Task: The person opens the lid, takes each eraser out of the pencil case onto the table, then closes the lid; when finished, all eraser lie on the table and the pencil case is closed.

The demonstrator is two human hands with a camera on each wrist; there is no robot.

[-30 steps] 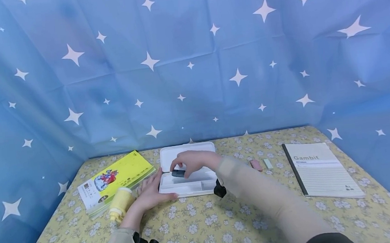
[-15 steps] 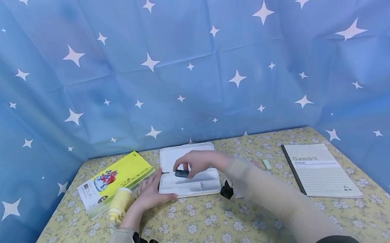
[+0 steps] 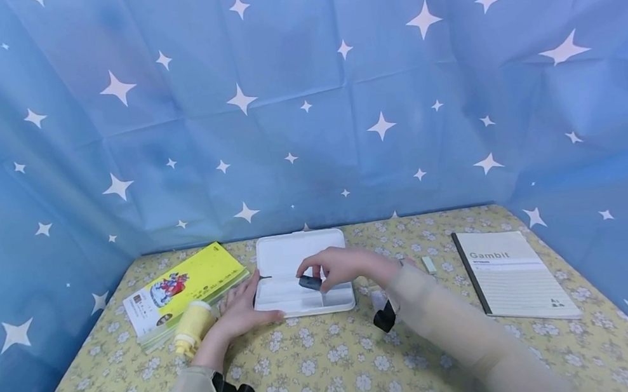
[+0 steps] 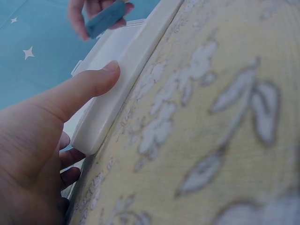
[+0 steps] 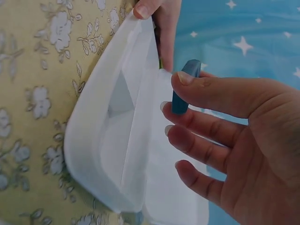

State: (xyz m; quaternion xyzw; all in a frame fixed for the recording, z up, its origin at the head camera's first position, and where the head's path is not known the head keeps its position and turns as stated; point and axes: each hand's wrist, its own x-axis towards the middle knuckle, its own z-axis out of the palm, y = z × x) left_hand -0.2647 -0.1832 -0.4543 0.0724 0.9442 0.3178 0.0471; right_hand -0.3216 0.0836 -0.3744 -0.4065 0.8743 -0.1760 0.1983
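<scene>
A white pencil case lies on the table with its lid raised at the back; a divider splits off a small compartment at its right. My left hand holds the case's left end, thumb on the front rim and fingers round the left side. Above the compartments, my right hand pinches a dark blue eraser between thumb and fingertips. In the right wrist view the eraser is clear of the case, and the other fingers are loosely bent.
Yellow books and a rolled pale yellow cloth-like item lie left of the case. A pale green eraser is to the right, beyond the right sleeve. A notebook lies farther right. Blue star-patterned curtain stands behind.
My right hand has moved to the right with the eraser, from over the long compartment towards the small right one. The right sleeve now mostly covers a pink eraser. My left hand stays put.
</scene>
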